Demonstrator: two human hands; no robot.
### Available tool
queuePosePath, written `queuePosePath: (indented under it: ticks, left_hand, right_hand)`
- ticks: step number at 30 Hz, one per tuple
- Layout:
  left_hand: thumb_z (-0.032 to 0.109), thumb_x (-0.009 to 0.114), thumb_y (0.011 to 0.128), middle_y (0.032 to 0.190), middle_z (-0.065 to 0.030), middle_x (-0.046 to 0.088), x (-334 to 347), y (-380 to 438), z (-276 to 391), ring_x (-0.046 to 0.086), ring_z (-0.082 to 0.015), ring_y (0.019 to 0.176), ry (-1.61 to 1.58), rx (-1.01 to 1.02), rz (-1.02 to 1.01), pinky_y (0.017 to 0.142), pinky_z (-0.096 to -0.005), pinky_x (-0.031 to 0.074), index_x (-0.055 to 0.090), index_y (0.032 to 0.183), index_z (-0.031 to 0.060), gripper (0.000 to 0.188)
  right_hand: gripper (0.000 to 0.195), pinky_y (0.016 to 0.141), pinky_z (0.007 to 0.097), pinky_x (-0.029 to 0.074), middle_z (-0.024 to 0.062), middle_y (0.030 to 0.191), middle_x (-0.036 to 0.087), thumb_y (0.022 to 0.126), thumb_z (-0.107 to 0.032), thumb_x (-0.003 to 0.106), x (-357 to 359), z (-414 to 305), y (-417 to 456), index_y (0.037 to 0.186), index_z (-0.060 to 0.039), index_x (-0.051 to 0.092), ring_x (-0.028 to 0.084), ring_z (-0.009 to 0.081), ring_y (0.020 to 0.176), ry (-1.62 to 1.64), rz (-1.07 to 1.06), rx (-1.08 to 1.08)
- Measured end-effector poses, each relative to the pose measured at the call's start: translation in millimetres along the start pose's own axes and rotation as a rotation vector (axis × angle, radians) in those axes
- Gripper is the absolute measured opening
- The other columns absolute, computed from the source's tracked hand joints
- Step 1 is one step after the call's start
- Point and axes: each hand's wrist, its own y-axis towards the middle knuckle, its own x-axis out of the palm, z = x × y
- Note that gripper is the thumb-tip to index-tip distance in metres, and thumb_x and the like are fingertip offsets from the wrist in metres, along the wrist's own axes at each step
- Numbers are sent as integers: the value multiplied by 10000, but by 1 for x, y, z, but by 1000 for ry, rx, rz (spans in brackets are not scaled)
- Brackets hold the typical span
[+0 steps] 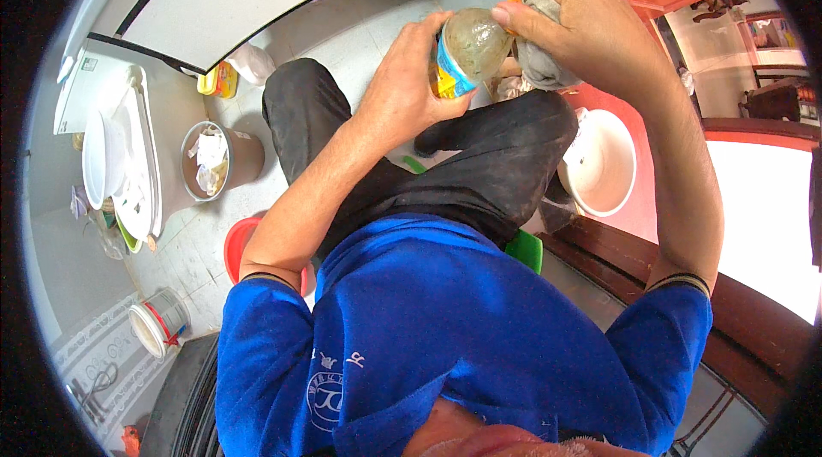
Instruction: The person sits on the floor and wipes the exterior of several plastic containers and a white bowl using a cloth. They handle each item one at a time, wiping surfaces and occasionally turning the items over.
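My left hand point(406, 81) is wrapped around a clear plastic bottle point(478, 39) with a blue and yellow label, held tilted above my knees. Murky greenish marks show on its wall; whether they are inside or outside I cannot tell. A crumpled grey cloth point(546, 62) is gripped in my right hand point(578, 20), right at the bottle's neck. Under my right thumb, a bit of the orange cap point(512, 14) shows. The rest of the neck is hidden by the thumb and cloth.
A waste bin point(221, 161) with paper stands left of my knees, near a yellow tub point(221, 81). To the right is a white bucket point(600, 161) on a red surface. A red basin point(239, 245) sits beside my left elbow, and a white cabinet point(237, 1) stands ahead.
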Motion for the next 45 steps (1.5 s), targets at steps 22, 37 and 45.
queuePosePath:
  ticks: [22,37,45]
  left_hand:
    - [259,877,713,1317,-259,564,2,-12,-15,587,-405,1232,-139,-16,-108,1075,-439,476,394,1480,-14,947]
    - [324,876,743,1396,-295,539,8,-18,-28,555,-420,1303,-183,-53,-191,1106,-433,457,393,1478,-48,955]
    - [355,891,744,1363,-273,574,5,-16,-18,588,-411,1267,-176,-59,-186,1087,-432,474,427,1445,-38,928]
  right_hand:
    - [337,839,430,515,168,1010,674,899,-255,758,-2,-9,-7,1145,-45,665,654,349,904,-181,-10,-104]
    - [325,866,409,508,140,1032,646,886,-177,762,0,9,-4,1165,-63,640,631,332,1006,-133,-14,-366]
    - [343,856,415,509,114,1111,632,856,-94,771,-14,-7,-19,1170,-87,636,625,349,1011,-202,-25,-466]
